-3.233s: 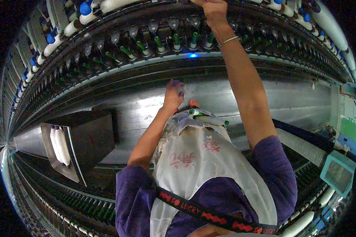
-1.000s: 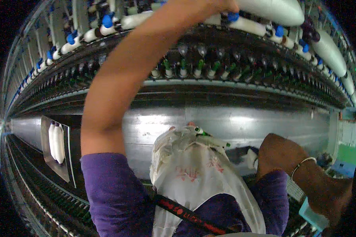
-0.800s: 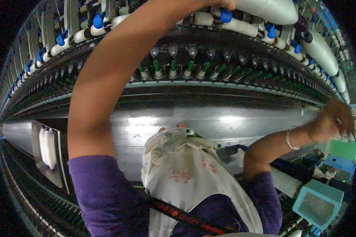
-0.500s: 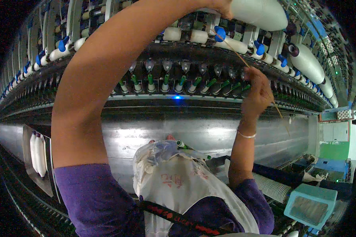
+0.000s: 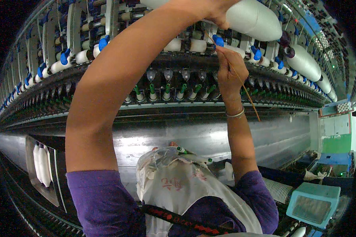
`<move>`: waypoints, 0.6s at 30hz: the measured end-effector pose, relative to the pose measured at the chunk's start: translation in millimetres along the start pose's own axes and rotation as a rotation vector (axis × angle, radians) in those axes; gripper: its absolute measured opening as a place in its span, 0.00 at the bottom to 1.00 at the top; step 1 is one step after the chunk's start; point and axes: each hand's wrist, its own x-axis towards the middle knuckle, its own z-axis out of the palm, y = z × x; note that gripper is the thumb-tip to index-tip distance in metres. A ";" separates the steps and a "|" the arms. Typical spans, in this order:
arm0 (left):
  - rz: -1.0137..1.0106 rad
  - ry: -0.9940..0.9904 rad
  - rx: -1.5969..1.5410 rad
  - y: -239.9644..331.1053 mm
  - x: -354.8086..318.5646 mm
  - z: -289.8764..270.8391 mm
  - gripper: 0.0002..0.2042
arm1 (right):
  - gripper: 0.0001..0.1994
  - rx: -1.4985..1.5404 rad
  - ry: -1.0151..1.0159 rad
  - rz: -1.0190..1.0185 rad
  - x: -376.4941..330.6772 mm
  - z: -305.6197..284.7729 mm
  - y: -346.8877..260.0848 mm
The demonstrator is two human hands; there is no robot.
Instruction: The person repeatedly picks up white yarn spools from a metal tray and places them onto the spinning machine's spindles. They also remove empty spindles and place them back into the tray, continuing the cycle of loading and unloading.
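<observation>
Since half a second ago the right hand (image 5: pixel 230 73) has climbed from the spindle row to the upper rail, and the left forearm has swung further across the view toward 1 o'clock. Right-hand fingers (image 5: pixel 221 51) are pinched narrow on a thin tan stick (image 5: pixel 245 89), which slants down from the fingertips toward 4 o'clock, past a metal bangle (image 5: pixel 235 114) on the wrist; the stick's upper end sits just beside a blue-capped holder (image 5: pixel 219 40) and is hard to separate from it. At 12 o'clock the left hand (image 5: pixel 217 12) is cut off by the picture's top edge, pressed against the large white roving bobbin (image 5: pixel 254 19); I cannot tell whether its fingers are closed round the bobbin or only touching it. More white bobbins (image 5: pixel 304 62) run off toward 2 o'clock, shrinking into blur. Below the hands, a row of green-tipped spindles (image 5: pixel 166 91) lines the spinning frame (image 5: pixel 146 134), whose steel panel bends with the lens. At 6 o'clock a white cloth pouch (image 5: pixel 178 189) hangs on the chest over a purple shirt (image 5: pixel 103 205), its contents mostly hidden apart from a green-tipped tube at the mouth. White bobbins in a metal box (image 5: pixel 41 166) sit at 8 o'clock, a pale blue bin (image 5: pixel 313 203) at 4 o'clock.
</observation>
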 end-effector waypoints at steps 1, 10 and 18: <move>0.001 0.023 0.010 0.1 -0.7 -0.5 0.51 | 0.04 0.000 -0.004 0.000 0.0 -0.2 0.1; 0.007 0.104 0.021 3.6 -9.0 0.5 0.51 | 0.04 -0.029 0.008 0.007 -0.2 2.7 -2.2; 0.006 0.103 0.030 1.8 -3.9 4.0 0.52 | 0.04 -0.033 -0.024 -0.028 2.7 -0.7 0.0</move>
